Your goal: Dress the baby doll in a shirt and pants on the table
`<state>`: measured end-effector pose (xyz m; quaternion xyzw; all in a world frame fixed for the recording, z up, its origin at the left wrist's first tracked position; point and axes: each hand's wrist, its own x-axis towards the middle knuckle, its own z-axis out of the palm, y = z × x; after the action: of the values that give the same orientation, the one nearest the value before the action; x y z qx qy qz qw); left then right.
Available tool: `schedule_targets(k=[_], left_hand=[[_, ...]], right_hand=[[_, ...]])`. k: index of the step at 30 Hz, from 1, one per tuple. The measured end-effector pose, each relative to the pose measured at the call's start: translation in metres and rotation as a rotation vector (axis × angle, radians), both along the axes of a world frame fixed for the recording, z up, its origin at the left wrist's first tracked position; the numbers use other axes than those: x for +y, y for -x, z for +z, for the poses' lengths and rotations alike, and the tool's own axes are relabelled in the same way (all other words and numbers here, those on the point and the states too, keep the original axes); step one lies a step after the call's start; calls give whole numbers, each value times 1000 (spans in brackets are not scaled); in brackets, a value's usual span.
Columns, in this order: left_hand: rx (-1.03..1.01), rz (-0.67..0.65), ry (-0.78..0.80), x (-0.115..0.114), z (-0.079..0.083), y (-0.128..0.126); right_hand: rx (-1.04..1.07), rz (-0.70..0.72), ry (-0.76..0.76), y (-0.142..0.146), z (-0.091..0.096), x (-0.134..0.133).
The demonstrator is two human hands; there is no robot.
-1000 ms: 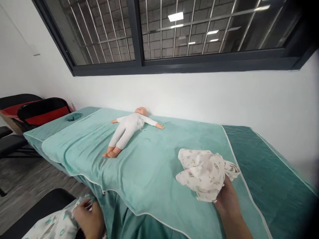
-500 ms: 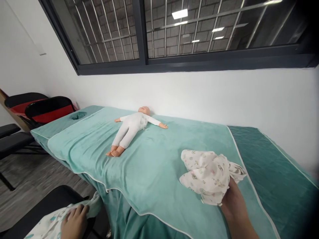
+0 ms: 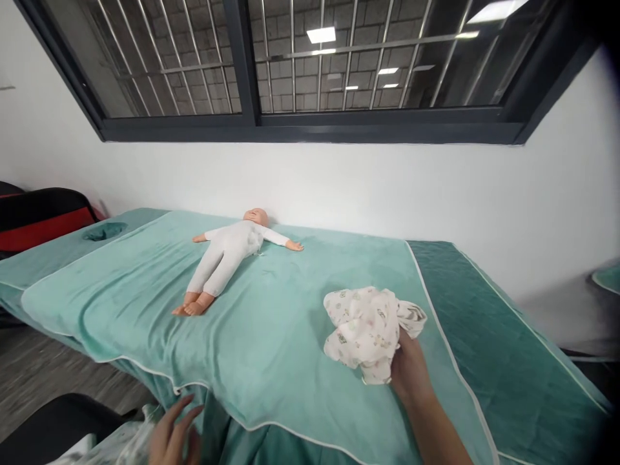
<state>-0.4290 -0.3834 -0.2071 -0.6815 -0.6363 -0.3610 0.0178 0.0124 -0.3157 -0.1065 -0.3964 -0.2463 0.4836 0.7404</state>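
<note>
A baby doll (image 3: 227,255) in a white suit lies on its back, arms spread, near the far side of a bed covered by a light green blanket (image 3: 271,336). On the blanket's right part sits a bunched white printed cloth (image 3: 365,329). My right hand (image 3: 411,371) grips the near edge of that cloth. My left hand (image 3: 174,436) is low at the bed's near edge, fingers spread, just above a second printed cloth (image 3: 116,445) lying below it.
A darker green sheet (image 3: 494,342) covers the bed's right end. A black and red chair (image 3: 43,216) stands at the far left. A black seat (image 3: 53,423) is at the lower left. A white wall and barred window run behind the bed.
My left hand has let go of the lower printed cloth and lifted with fingers spread. The view shifted right. My right hand stays on the bunched cloth.
</note>
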Motion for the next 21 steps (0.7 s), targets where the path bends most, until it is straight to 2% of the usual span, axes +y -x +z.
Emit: schedule_targets(k=[1,5,7,9,12,15,18,21], left_hand=[[-80,-53,-25,7,16,-35],[-361,-449,100,34,90,-179],[-467,-593,138,46,125,-232],[-587,-601,175,59,152,-263],[-678,-541,259,75,178,-276],[-691,-586,288,85,193,-269],[-834,-580,286,92,207,-260],[-1157,-499,296,104,220,-248]], right_hand=[[-43,-25,9,3,1,2],[-375,-128,63,20,19,8],[-534,-107,35,27,37,9],[-664,-55,-30,31,62,7],[-925,-8,-132,27,102,3],[-1111,31,-182,18,132,0],[-1095,41,-175,6,146,0],[-933,-56,-150,-10,149,4]])
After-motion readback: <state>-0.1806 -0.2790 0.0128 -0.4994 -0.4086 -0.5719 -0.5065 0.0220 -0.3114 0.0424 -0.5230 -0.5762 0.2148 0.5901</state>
